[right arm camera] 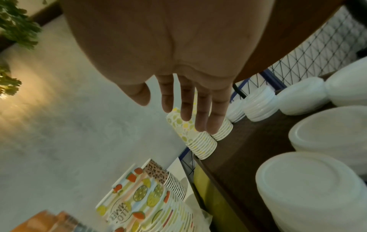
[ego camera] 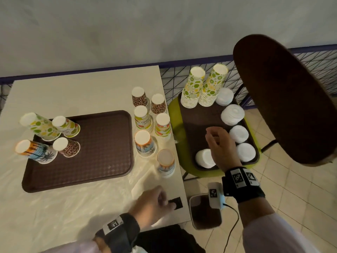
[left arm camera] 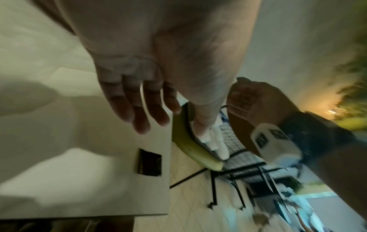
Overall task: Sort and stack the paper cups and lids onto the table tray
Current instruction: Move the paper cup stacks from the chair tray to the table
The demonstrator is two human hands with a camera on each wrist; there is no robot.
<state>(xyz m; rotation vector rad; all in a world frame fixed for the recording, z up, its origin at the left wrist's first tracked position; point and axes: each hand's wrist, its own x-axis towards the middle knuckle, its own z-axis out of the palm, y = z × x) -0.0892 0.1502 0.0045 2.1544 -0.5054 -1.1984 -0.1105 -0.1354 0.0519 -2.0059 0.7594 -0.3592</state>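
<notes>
The brown table tray (ego camera: 102,152) carries upside-down cup stacks at its left end: lime (ego camera: 40,126), summer (ego camera: 66,126), palm (ego camera: 34,151) and leopard (ego camera: 66,147). Several more cup stacks (ego camera: 145,144) stand on the table right of it. On the green chair a second brown tray (ego camera: 197,121) holds two lime cup stacks (ego camera: 194,88) and several white lid stacks (ego camera: 232,114). My right hand (ego camera: 217,141) hovers over that tray, fingers (right arm camera: 188,106) relaxed, holding nothing. My left hand (ego camera: 155,203) hangs empty above the table's front right corner, fingers (left arm camera: 143,106) loose.
A dark chair back (ego camera: 282,97) looms at the right over the chair tray. A small bin (ego camera: 204,212) stands on the tiled floor below my right wrist. A black square (ego camera: 176,202) marks the table corner. A wire fence (ego camera: 182,79) runs behind.
</notes>
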